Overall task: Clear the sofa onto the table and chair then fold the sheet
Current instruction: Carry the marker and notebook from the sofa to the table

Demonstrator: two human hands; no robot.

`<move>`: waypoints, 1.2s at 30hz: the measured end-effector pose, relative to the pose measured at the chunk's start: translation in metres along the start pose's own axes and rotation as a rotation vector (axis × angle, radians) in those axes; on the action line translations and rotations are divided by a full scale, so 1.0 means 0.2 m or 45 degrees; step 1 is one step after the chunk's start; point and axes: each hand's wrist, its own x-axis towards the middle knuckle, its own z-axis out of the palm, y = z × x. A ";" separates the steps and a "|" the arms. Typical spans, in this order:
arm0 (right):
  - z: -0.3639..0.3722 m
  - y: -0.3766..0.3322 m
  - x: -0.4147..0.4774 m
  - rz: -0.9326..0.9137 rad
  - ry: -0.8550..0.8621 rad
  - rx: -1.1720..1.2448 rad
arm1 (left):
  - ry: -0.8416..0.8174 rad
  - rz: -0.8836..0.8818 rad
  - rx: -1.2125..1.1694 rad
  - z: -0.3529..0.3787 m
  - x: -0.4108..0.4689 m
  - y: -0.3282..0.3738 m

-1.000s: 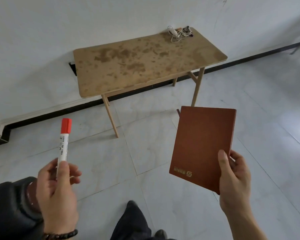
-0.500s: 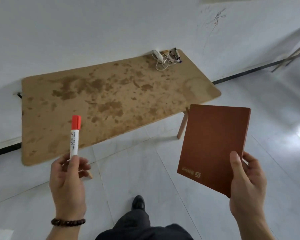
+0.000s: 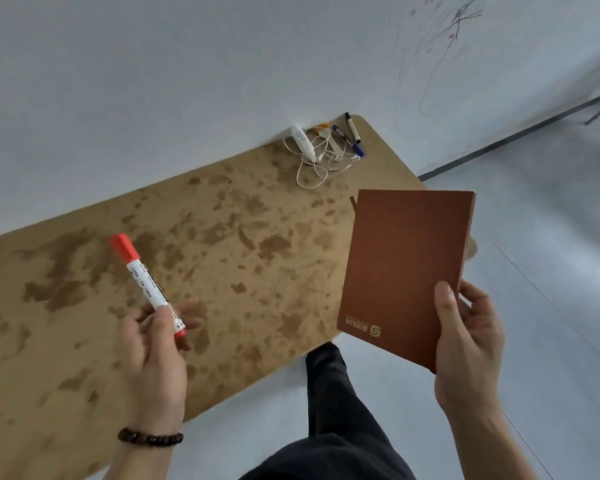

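Observation:
My left hand (image 3: 155, 358) pinches the lower end of a white marker with a red cap (image 3: 142, 278), held tilted over the stained wooden table (image 3: 229, 258). A brown notebook (image 3: 402, 271) with a gold logo is gripped at its lower right corner by my right hand (image 3: 468, 344); it hangs above the table's right end and the floor. The sofa, chair and sheet are out of view.
At the table's far right corner lie a white device with a tangled cord (image 3: 307, 150) and two or three pens (image 3: 352, 133). The table stands against a white wall. Grey tiled floor (image 3: 541, 271) spreads to the right. My dark trouser leg (image 3: 333, 403) is beside the table's front edge.
I have come closer to the table, which now fills the left of the view. Both hands now hover over it, and the marker has tilted to the left.

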 end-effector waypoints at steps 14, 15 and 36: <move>0.86 0.15 1.55 0.228 -0.094 -0.131 | -0.079 -0.296 0.424 1.35 1.01 -0.16; 0.88 0.19 1.62 0.243 -0.047 -0.131 | -0.091 -0.326 0.471 1.42 1.06 -0.22; 0.96 0.78 2.11 0.717 0.260 -0.256 | -0.255 -0.521 0.953 2.18 1.66 -0.74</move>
